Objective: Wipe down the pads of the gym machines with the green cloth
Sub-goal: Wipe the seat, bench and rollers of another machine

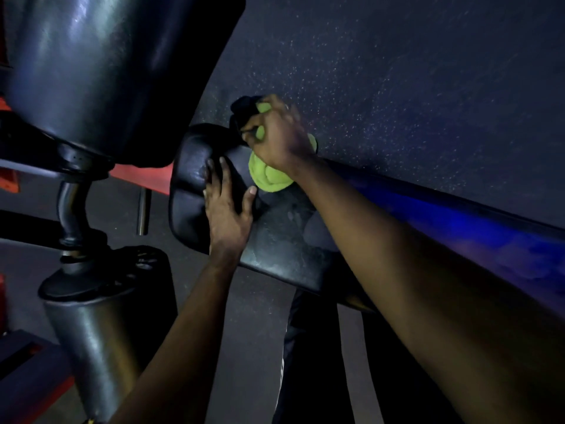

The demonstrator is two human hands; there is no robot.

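Observation:
A black gym pad (284, 237) lies in the middle of the head view, its surface dull and dusty. My right hand (276, 133) grips a bunched green cloth (266, 175) at the pad's far end, with the cloth bulging out below the fist and touching the pad. My left hand (227, 206) rests flat on the pad's left part, fingers straight and spread. A second, larger black pad (101, 71) fills the upper left.
A grey metal post (91, 338) with a black adjustment joint (73, 209) stands at lower left. Red frame parts (143, 177) run behind the pad. Dark speckled floor (397, 87) spreads to the right. A dark machine bar with a blue sheen (458, 215) crosses at right.

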